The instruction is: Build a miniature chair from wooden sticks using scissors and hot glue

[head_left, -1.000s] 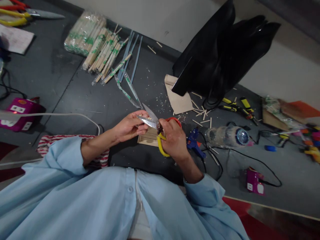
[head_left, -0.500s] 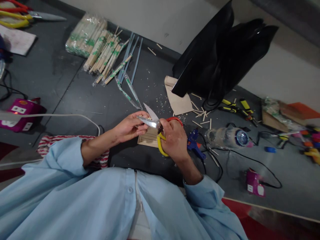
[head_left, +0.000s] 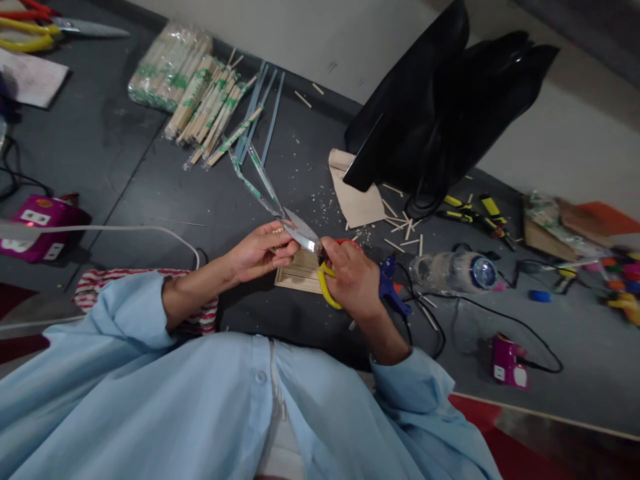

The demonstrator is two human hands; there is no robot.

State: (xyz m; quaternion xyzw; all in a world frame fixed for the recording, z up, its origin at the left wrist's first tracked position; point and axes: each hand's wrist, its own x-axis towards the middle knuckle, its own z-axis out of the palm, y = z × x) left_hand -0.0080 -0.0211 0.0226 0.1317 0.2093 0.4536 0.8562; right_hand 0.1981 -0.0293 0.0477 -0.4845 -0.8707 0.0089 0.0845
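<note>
My right hand [head_left: 353,277] is wrapped round the handles of a pair of scissors [head_left: 303,233], one handle yellow and the other red. Their blades, now nearly together, point up and left to the fingertips of my left hand [head_left: 263,252]. Those fingers are pinched on a small pale piece of wooden stick [head_left: 278,231], mostly hidden by the fingers and blades. Beneath both hands lies a small panel of wooden sticks [head_left: 295,279] laid side by side, partly covered by the hands.
Wrapped chopsticks [head_left: 210,110] and grey strips [head_left: 273,120] lie at the back left. Right of my hands are a blue glue gun [head_left: 390,283], a plastic bottle [head_left: 445,272], cut sticks [head_left: 395,245] and pliers [head_left: 457,210]. A black bag [head_left: 430,107] stands behind sandpaper-like sheet [head_left: 357,200].
The scissor blades have come together from wide apart, near my left fingertips. My right hand has shifted slightly to the right; my left hand stays nearly in place.
</note>
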